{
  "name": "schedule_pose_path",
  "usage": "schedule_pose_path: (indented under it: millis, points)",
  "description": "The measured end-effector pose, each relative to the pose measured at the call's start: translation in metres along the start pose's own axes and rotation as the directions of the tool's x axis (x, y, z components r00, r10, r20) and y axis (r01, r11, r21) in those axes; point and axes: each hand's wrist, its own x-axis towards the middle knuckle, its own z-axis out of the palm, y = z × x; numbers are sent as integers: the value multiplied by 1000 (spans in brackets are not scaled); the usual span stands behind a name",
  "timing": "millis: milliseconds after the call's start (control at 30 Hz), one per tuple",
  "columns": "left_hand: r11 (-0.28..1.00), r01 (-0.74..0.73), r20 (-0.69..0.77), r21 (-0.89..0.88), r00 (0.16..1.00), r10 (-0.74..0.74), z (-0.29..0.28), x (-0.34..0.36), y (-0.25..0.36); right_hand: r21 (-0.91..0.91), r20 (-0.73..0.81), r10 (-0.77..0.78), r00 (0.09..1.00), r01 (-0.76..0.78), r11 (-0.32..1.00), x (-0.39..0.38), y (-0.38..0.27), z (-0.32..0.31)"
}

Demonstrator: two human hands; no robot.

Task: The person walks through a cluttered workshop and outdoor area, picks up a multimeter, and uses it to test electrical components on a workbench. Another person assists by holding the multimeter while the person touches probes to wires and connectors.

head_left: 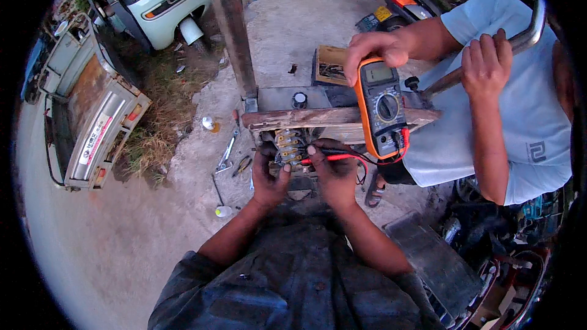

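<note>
A brass-coloured terminal block [287,145] with several contacts sits in a wooden-edged frame in front of me. My left hand [270,182] is closed at its left side, thumb at the near edge. My right hand [335,177] pinches a red test probe [335,157], whose tip points at the block's right side. A black test lead [336,149] runs beside it into the same hand; its tip is hidden. Both leads come from an orange multimeter [380,109]. Another person's hand [378,52] holds that meter up by its top, display facing me.
The other person, in a light blue shirt [489,128], stands at right, one hand on a metal bar [520,43]. A post [232,30] rises ahead. Wrenches [228,150], pliers [243,165] and a bottle [223,211] lie on the ground left. A pale vehicle [162,9] stands beyond.
</note>
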Motion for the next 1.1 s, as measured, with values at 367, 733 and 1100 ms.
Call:
schedule_pose_path:
  millis: [367,733,1100]
  points:
    - [1000,-14,49,15,999,14,-3,-1,-9,68,27,53,998,-55,996,1,-3,0]
    - [1000,-16,25,10,1000,16,-4,-1,-11,2,34,-47,998,47,999,2,2,3]
    - [998,0,-73,-56,997,-4,4,4,6,30,29,-36,999,35,999,2,2,4]
